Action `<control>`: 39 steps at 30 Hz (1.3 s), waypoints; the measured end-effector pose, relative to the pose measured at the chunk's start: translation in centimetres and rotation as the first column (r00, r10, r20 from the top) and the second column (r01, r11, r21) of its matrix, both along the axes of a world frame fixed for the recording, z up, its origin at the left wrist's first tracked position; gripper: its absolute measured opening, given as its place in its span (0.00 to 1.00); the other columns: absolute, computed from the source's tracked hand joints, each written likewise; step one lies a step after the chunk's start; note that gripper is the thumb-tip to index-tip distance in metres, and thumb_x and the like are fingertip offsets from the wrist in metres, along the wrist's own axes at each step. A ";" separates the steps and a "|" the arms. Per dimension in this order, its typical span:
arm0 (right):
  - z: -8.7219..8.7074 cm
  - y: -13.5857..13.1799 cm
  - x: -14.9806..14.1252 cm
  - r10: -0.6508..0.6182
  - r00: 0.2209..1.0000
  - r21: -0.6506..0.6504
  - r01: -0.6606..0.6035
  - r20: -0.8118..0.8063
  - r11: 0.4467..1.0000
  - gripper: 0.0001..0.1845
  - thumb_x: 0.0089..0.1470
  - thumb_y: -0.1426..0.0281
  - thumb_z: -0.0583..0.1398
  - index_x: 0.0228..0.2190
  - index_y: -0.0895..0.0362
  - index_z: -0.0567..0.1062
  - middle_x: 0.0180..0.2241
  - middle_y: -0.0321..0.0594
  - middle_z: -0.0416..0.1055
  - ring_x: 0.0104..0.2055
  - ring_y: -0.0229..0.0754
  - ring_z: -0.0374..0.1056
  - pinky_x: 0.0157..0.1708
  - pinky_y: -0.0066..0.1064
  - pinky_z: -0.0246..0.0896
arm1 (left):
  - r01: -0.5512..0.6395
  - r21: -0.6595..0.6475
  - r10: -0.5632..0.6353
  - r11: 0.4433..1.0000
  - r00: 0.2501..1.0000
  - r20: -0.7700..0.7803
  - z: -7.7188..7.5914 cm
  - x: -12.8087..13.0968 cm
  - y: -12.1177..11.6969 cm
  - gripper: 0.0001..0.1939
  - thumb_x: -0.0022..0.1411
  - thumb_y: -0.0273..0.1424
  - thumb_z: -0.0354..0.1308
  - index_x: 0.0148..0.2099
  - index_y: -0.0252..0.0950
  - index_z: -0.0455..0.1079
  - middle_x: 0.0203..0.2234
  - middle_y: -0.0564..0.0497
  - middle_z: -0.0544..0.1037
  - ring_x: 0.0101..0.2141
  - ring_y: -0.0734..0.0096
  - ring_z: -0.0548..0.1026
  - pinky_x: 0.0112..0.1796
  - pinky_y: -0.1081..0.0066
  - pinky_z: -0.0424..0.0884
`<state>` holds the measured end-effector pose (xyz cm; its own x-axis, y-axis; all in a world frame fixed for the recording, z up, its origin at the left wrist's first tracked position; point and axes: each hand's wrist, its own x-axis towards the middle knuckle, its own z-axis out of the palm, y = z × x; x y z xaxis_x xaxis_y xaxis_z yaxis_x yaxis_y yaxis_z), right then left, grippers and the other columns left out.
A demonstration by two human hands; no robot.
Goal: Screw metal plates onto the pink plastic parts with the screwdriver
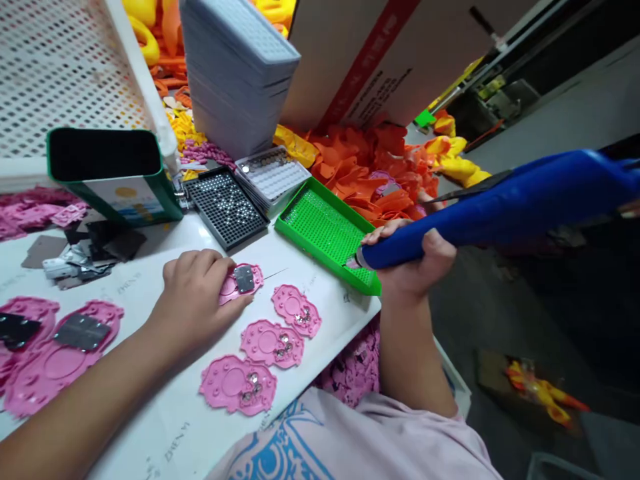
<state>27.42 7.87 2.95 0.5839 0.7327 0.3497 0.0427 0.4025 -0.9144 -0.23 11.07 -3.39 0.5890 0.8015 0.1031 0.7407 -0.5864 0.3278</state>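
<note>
My right hand point(415, 263) is wrapped round a blue electric screwdriver point(480, 207), which slants down to the left. Its tip is at the near end of a green perforated screw tray point(325, 230); whether it touches a screw I cannot tell. On the white table, my left hand point(195, 303) grips the edge of a pink plastic casing point(255, 275) with thumb and fingers. A grey cover plate point(244, 279) lies on that casing. Three more pink casings, one of them point(273, 343) in the middle, lie in a row nearby with small metal contacts on them.
A black screw tray point(225, 207) and a white tray point(273, 170) stand behind. Farther back are a tall stack of trays point(235, 87), orange parts point(345, 167) and a cardboard box point(360, 60). Left are a green tin point(115, 173), loose cover plates point(90, 250) and covered casings point(65, 360).
</note>
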 end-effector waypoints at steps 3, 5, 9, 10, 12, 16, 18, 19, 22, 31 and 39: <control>-0.1 -0.4 -0.4 0.033 0.999 0.018 -0.032 -0.031 0.999 0.15 0.39 0.57 0.60 0.28 0.54 0.68 0.18 0.30 0.69 0.17 0.37 0.66 0.19 0.31 0.64 | -0.006 0.012 0.006 1.000 1.000 -0.014 0.2 0.0 0.0 0.22 0.60 0.47 0.52 0.46 0.34 0.68 0.40 0.41 0.71 0.43 0.50 0.65 0.40 0.56 0.59; -0.1 -0.4 -0.9 0.074 0.996 0.024 -0.073 -0.055 0.997 0.16 0.39 0.58 0.60 0.30 0.53 0.69 0.18 0.30 0.70 0.17 0.38 0.66 0.19 0.31 0.65 | -0.011 0.019 0.011 1.000 1.000 -0.018 0.2 0.0 0.0 0.22 0.60 0.47 0.53 0.46 0.34 0.68 0.41 0.41 0.71 0.43 0.50 0.65 0.40 0.56 0.59; 0.0 -0.1 -1.8 0.118 0.991 0.018 -0.117 -0.063 0.993 0.18 0.38 0.59 0.61 0.34 0.52 0.70 0.18 0.29 0.70 0.18 0.38 0.68 0.20 0.30 0.66 | -0.005 0.006 0.005 1.000 1.000 -0.017 0.2 -0.1 -0.1 0.22 0.60 0.47 0.53 0.47 0.35 0.68 0.41 0.41 0.71 0.43 0.51 0.66 0.41 0.56 0.59; 0.2 0.0 -2.0 0.114 0.991 0.021 -0.113 -0.066 0.993 0.18 0.38 0.59 0.61 0.33 0.52 0.70 0.18 0.29 0.70 0.18 0.38 0.68 0.20 0.31 0.66 | -0.007 0.002 0.007 1.000 1.000 -0.014 0.3 -0.1 -0.2 0.22 0.60 0.47 0.53 0.47 0.35 0.68 0.41 0.41 0.71 0.43 0.51 0.66 0.41 0.57 0.59; 0.6 0.1 -2.2 0.095 0.992 0.039 -0.092 -0.079 0.995 0.15 0.38 0.60 0.61 0.31 0.52 0.69 0.18 0.30 0.70 0.18 0.38 0.67 0.20 0.31 0.65 | -0.015 -0.005 0.015 1.000 1.000 -0.010 0.5 0.0 -0.3 0.21 0.60 0.46 0.54 0.47 0.34 0.68 0.41 0.41 0.70 0.43 0.52 0.65 0.41 0.57 0.60; 1.7 0.2 -2.4 0.019 0.997 0.133 -0.008 -0.079 0.991 0.11 0.39 0.60 0.59 0.26 0.53 0.68 0.18 0.31 0.70 0.17 0.38 0.66 0.19 0.32 0.64 | -0.025 -0.058 0.023 0.998 0.999 -0.038 1.5 0.0 -0.5 0.21 0.61 0.44 0.54 0.48 0.33 0.68 0.42 0.41 0.70 0.45 0.51 0.65 0.44 0.54 0.60; 2.2 0.1 -2.5 0.011 0.996 0.170 0.003 -0.083 0.986 0.11 0.40 0.60 0.59 0.26 0.53 0.68 0.19 0.32 0.70 0.18 0.38 0.66 0.20 0.32 0.64 | -0.028 -0.078 0.022 0.997 0.996 -0.086 2.1 -0.2 -0.6 0.21 0.61 0.44 0.53 0.49 0.33 0.68 0.42 0.41 0.70 0.45 0.49 0.65 0.44 0.52 0.60; 2.3 0.0 -2.5 0.027 0.996 0.177 -0.011 -0.090 0.984 0.11 0.40 0.59 0.60 0.26 0.53 0.68 0.19 0.32 0.70 0.18 0.38 0.66 0.20 0.32 0.64 | -0.031 -0.077 0.022 0.997 0.993 -0.115 2.4 -0.4 -0.8 0.21 0.62 0.44 0.53 0.49 0.33 0.68 0.42 0.41 0.70 0.45 0.49 0.64 0.44 0.51 0.60; 2.2 -0.5 -2.6 0.117 0.987 0.177 -0.096 -0.109 0.979 0.14 0.39 0.56 0.61 0.24 0.53 0.68 0.19 0.33 0.69 0.18 0.39 0.66 0.19 0.33 0.64 | -0.040 -0.027 0.035 0.999 0.986 -0.164 3.0 -0.5 -1.4 0.25 0.60 0.45 0.54 0.52 0.33 0.67 0.46 0.37 0.68 0.47 0.46 0.63 0.44 0.50 0.60; 0.9 -3.2 -2.7 0.176 0.977 0.236 -0.144 -0.119 0.961 0.10 0.42 0.60 0.61 0.26 0.52 0.73 0.20 0.35 0.71 0.18 0.40 0.66 0.18 0.34 0.65 | 0.323 -0.069 -0.330 0.944 0.918 -0.222 4.5 6.6 -1.8 0.27 0.64 0.51 0.48 0.60 0.45 0.65 0.46 0.41 0.69 0.45 0.49 0.65 0.44 0.53 0.60; 0.7 -4.5 -0.5 0.176 0.980 0.231 -0.150 -0.096 0.961 0.16 0.39 0.54 0.61 0.21 0.55 0.75 0.19 0.38 0.70 0.18 0.42 0.67 0.16 0.36 0.65 | 0.326 -0.052 -0.325 0.944 0.889 -0.322 3.4 9.9 -0.6 0.30 0.64 0.53 0.45 0.60 0.40 0.63 0.43 0.39 0.70 0.44 0.47 0.67 0.41 0.55 0.62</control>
<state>26.94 3.39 3.62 0.5090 0.7328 0.4516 -0.1403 0.5883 -0.7964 9.67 10.43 0.04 0.8179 0.5594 -0.1344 0.5730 -0.8132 0.1020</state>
